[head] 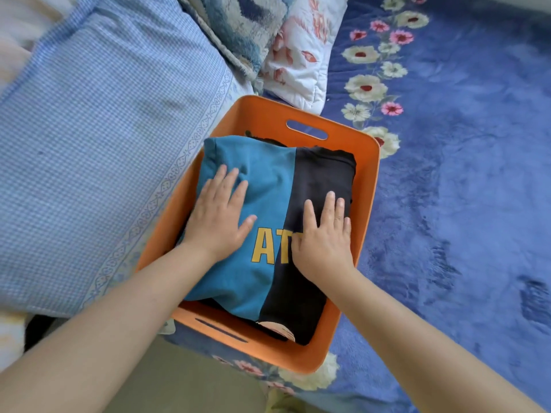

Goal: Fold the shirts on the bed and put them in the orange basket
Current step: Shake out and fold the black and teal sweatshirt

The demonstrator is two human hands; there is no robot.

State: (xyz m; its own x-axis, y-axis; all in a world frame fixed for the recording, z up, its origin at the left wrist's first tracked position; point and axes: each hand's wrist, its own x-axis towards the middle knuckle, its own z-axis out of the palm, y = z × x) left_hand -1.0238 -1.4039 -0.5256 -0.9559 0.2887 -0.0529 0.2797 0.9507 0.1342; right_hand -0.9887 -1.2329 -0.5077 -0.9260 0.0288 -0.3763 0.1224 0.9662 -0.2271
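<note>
The bed (462,204) is carrying the orange basket (368,186), and the folded teal and black shirt (268,186) is sitting inside on top of what's probably another dark shirt, hard to tell. Pushing unevenly could be bunching the fold or tipping the basket on the soft bedding. Left hand (219,214) and right hand (323,234) are both lying flat, fingers spread, pressing the shirt down.

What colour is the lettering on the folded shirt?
Yellow lettering on the teal-and-black shirt, head view.
</note>
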